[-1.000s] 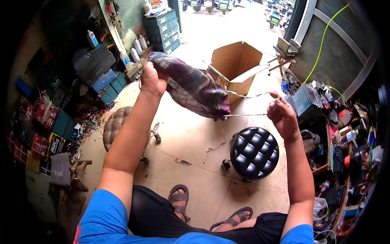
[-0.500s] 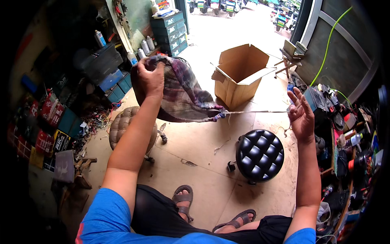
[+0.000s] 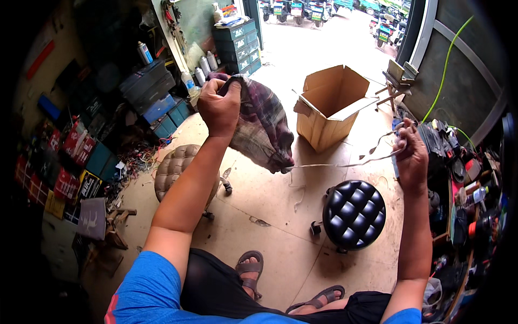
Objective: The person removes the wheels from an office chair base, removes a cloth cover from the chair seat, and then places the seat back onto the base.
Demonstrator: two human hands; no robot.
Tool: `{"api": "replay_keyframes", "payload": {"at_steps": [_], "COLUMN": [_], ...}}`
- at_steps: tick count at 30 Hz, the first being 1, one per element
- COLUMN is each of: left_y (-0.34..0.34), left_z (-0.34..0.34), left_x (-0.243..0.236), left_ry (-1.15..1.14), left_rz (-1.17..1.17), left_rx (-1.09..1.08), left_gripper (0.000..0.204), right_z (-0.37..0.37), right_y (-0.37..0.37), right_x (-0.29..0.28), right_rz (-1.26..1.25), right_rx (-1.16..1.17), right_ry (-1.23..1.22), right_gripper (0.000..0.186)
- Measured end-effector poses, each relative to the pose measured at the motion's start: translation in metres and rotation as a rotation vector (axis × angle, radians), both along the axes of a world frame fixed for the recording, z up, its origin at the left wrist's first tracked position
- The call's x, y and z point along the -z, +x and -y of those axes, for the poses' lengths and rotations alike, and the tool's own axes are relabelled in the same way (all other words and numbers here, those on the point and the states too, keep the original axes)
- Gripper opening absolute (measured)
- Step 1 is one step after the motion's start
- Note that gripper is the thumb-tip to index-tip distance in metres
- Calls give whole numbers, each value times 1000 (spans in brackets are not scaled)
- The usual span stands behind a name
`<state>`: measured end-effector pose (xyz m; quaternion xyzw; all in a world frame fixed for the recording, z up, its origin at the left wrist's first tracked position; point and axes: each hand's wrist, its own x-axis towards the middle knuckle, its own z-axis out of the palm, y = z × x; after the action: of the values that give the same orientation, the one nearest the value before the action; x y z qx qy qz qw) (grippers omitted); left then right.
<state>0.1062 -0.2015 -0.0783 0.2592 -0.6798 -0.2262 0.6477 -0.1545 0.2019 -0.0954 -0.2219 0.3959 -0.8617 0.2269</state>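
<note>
Cloth point(image 3: 264, 124), plaid, hangs bunched in the left hand point(image 3: 218, 105)'s clenched grip; the right hand point(image 3: 411, 156) pinches a thin strip point(image 3: 345, 163), seemingly torn partway, its end attached.

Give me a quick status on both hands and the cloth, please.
Left hand shut on plaid cloth, held up. Right hand shut on thin strip stretched taut from cloth's lower corner. Black stool below the strip, not touching.
</note>
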Motion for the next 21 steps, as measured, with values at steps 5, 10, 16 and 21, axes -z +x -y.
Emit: {"api": "replay_keyframes", "payload": {"at_steps": [5,10,16,21], "left_y": [-6,0,9,16], "left_z": [-38,-55,-72,-81], "left_x": [-21,-39,-62,-74], "left_ry": [-84,-82,-28,132], "left_rz": [58,254,358,346], "left_rx": [58,33,150,354], "left_gripper": [29,33,35,30], "right_z": [27,52,50,71], "right_y": [26,44,61,72], "right_x": [7,26,8,11], "right_rz": [-293,-1187,-1385,-487], "right_rx": [7,261,59,-276], "right_ry": [434,1339,1529,746], "right_gripper": [48,64,44,42]}}
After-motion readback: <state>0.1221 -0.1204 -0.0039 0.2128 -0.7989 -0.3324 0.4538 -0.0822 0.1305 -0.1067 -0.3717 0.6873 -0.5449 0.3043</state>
